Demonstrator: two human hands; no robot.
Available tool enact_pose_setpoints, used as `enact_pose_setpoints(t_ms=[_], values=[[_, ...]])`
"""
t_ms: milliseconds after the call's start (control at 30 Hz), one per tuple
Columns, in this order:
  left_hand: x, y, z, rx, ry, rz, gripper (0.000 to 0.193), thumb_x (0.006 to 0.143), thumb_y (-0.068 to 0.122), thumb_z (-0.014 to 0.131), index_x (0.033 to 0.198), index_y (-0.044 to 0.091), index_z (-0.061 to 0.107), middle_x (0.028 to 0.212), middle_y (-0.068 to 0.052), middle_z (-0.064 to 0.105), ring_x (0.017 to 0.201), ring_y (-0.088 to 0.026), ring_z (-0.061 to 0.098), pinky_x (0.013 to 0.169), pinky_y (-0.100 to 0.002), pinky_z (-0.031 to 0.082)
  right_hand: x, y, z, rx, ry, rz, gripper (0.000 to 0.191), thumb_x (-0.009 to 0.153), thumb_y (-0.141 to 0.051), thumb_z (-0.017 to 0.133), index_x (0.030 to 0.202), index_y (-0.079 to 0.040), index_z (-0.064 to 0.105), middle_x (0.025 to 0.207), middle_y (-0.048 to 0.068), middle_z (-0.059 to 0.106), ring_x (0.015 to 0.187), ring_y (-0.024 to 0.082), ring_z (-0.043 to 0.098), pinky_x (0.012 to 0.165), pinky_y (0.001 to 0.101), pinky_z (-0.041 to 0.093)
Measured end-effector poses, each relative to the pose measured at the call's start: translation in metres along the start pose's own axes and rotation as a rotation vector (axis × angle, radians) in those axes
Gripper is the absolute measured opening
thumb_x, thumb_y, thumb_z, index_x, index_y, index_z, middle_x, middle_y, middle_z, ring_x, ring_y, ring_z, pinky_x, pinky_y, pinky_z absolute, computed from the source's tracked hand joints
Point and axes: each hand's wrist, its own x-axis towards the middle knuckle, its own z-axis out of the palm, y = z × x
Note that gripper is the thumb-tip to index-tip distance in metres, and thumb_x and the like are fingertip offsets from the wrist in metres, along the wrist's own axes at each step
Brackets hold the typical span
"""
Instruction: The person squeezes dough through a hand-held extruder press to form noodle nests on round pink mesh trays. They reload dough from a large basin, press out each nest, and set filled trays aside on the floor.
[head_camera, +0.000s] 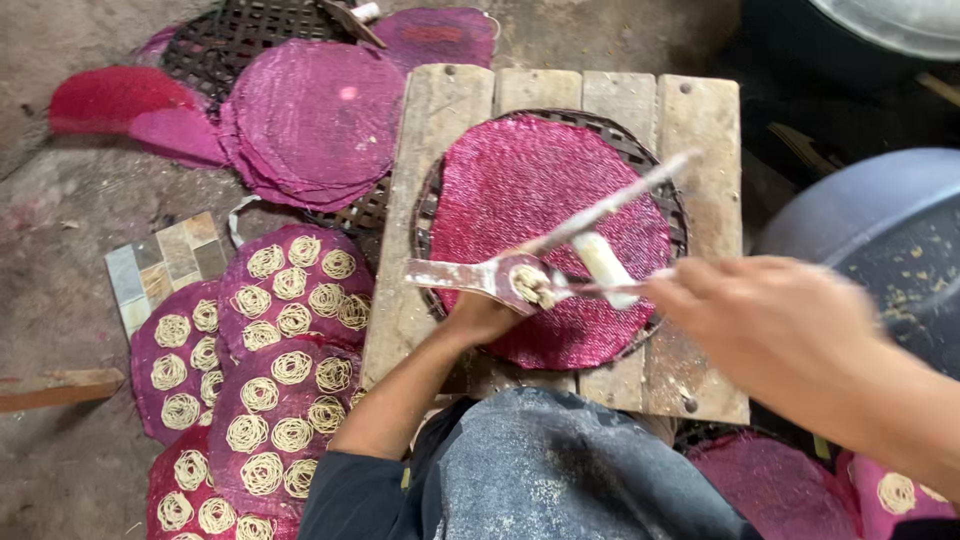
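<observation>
A round pink woven mat (520, 180) lies on a dark basket tray (640, 150) on a low wooden plank table (440, 130). Over the mat I hold a metal press with long handles (500, 275); pale dough strands (535, 287) show in its cup. My left hand (485, 315) grips the press from below. My right hand (760, 320) holds the upper lever with its white plunger (607, 268).
Left of the table, several pink mats (290, 300) carry small coils of noodle. A stack of bare pink mats (315, 120) lies on a dark grid behind. A large grey-blue basin (880, 230) stands to the right.
</observation>
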Motion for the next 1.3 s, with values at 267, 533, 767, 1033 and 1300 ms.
enact_pose_setpoints(t_ms=[267, 533, 767, 1033, 1300], values=[[0.021, 0.012, -0.001, 0.508, 0.256, 0.541, 0.044, 0.082, 0.007, 0.077, 0.122, 0.006, 0.059, 0.124, -0.016, 0.067, 0.105, -0.026, 0.067, 0.087, -0.035, 0.06, 0.047, -0.021, -0.021, 0.075, -0.161, -0.032, 0.047, 0.091, -0.013, 0.06, 0.134, -0.001, 0.049, 0.126, 0.019, 0.062, 0.088, 0.025, 0.074, 0.068, 0.0313, 0.062], [0.008, 0.001, -0.025, 0.041, 0.526, 0.141, 0.054, 0.088, 0.01, 0.077, 0.137, 0.005, 0.053, 0.126, -0.012, 0.066, 0.113, -0.024, 0.069, 0.096, -0.038, 0.061, 0.027, -0.012, 0.055, 0.815, -0.193, 0.557, 0.026, 0.106, -0.021, 0.054, 0.131, -0.016, 0.061, 0.085, 0.005, 0.069, 0.057, 0.02, 0.068, 0.046, 0.0325, 0.056], [0.008, 0.035, -0.056, 1.279, 0.73, 0.205, 0.078, 0.071, 0.035, 0.078, 0.139, 0.016, 0.047, 0.147, -0.019, 0.056, 0.119, -0.031, 0.063, 0.095, -0.037, 0.057, 0.051, -0.08, 0.091, 1.502, 0.248, 0.433, 0.04, 0.098, -0.015, 0.059, 0.137, -0.012, 0.064, 0.067, 0.01, 0.06, 0.051, 0.014, 0.052, 0.046, 0.0278, 0.045], [0.01, 0.025, -0.025, 0.749, 0.371, -0.011, 0.085, 0.092, 0.035, 0.074, 0.159, 0.006, 0.031, 0.114, -0.016, 0.061, 0.084, -0.025, 0.062, 0.067, -0.04, 0.058, 0.037, -0.037, 0.079, 0.371, 0.121, 0.241, 0.045, 0.101, -0.017, 0.054, 0.145, -0.02, 0.056, 0.114, 0.016, 0.071, 0.065, 0.019, 0.07, 0.03, 0.0228, 0.052], [0.014, -0.066, -0.012, 0.185, 0.353, -0.021, 0.052, 0.083, 0.011, 0.085, 0.131, 0.004, 0.064, 0.128, -0.013, 0.07, 0.114, -0.023, 0.068, 0.095, -0.04, 0.057, -0.047, -0.029, 0.054, 0.279, 0.22, 0.501, 0.053, 0.097, -0.019, 0.058, 0.15, -0.02, 0.054, 0.111, 0.007, 0.071, 0.085, 0.019, 0.07, 0.056, 0.0291, 0.054]])
